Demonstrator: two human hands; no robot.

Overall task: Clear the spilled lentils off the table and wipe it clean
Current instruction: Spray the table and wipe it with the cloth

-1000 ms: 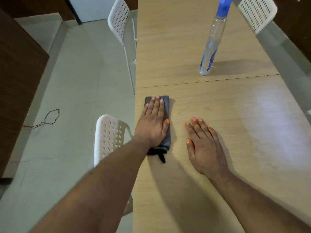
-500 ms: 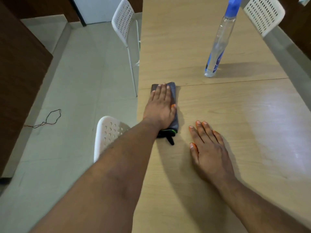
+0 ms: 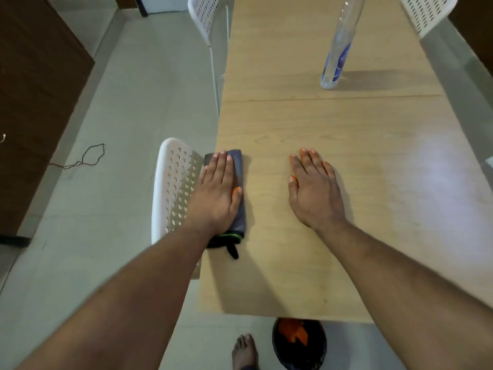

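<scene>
A folded grey cloth [image 3: 238,209] with a green-and-black edge lies at the left edge of the wooden table [image 3: 373,145]. My left hand [image 3: 218,193] presses flat on the cloth, fingers straight. My right hand [image 3: 314,190] rests flat on the bare tabletop to the right of the cloth, holding nothing. No lentils show on the tabletop. A black bin [image 3: 298,343] with orange material inside stands on the floor below the table's near edge.
A clear spray bottle [image 3: 337,46] with a blue label stands at the far right of the table. White perforated chairs stand at the left edge [image 3: 173,188], far left [image 3: 205,20] and far right [image 3: 426,12]. A bare foot [image 3: 244,351] is beside the bin. A thin wire [image 3: 88,156] lies on the floor.
My left hand has slid the cloth back toward me along the table's left edge, after pushing it away. The view has tilted down, showing the bin and foot.
</scene>
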